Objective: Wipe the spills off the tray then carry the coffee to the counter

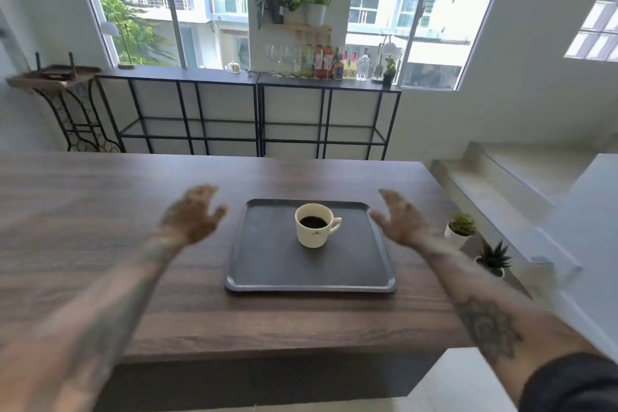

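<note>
A dark grey tray (267, 264) lies on the brown wooden table (100, 227). In its far half stands a cream cup (316, 227) of black coffee, handle to the right. My left hand (192, 216) hovers just left of the tray, fingers spread, blurred by motion. To the right of the tray, near its far corner, my right hand (398, 221) is held with the palm turned inward and the fingers apart. Neither hand touches the tray or holds anything. I see no cloth, and no spill shows on the tray's surface.
Beyond the table a long black-framed counter (247, 77) runs under the windows, with bottles and glasses (321, 60) at its right part. A small wooden side table (53, 77) stands at far left. Two potted plants (475, 241) and steps lie to the right of the table.
</note>
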Tool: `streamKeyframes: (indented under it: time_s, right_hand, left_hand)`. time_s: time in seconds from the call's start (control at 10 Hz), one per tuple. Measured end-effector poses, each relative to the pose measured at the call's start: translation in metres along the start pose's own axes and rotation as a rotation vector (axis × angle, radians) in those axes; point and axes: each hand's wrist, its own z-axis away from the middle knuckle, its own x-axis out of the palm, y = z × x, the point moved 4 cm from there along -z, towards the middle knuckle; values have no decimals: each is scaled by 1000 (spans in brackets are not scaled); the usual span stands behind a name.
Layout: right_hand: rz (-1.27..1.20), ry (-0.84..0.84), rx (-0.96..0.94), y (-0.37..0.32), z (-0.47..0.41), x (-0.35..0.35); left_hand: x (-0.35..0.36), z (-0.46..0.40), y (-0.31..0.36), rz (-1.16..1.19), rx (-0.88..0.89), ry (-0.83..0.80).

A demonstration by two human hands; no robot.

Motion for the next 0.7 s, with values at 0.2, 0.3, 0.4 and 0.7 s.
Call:
streamKeyframes:
  time_s: [0.2,0.3,0.4,0.7]
  right_hand:
    - [13,-201,-42,1,21,106]
    - [28,-223,-65,3,25,125]
    - [55,-220,-70,7,22,128]
    - [-10,-76,-104,5,15,113]
  left_hand:
    - [36,81,112,38,31,-367]
    - [59,86,114,-51,55,-376]
    - [69,90,114,-85,72,-377]
    - [67,90,113,-83,71,-409]
